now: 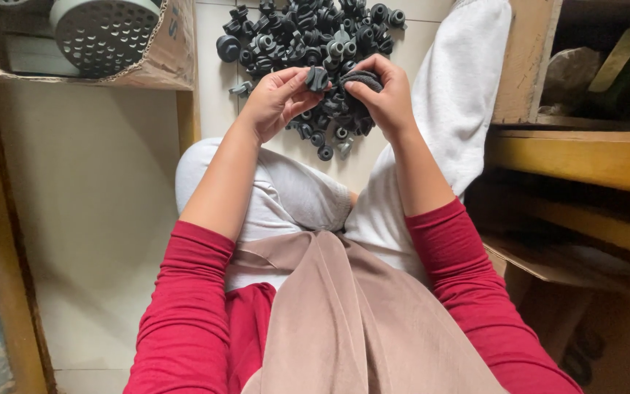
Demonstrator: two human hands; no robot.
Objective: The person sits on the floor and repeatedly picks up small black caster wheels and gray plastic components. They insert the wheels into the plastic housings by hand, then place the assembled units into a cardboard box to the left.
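Note:
I sit on a pale tiled floor with my legs in white trousers spread around a heap of small black rubber parts (308, 36). My left hand (275, 98) pinches one small black rubber piece (318, 77) between thumb and fingertips. My right hand (382, 95) grips a flat black rubber ring (362, 78) right beside it. Both hands hover just above the near edge of the heap, almost touching each other. Red sleeves cover my forearms up to the elbows.
A torn cardboard box (165, 62) at top left holds a round grey perforated disc (103, 29). A wooden shelf unit (577, 138) stands at the right, with a cardboard box (592, 321) below it. A wooden post (187, 117) rises beside my left knee.

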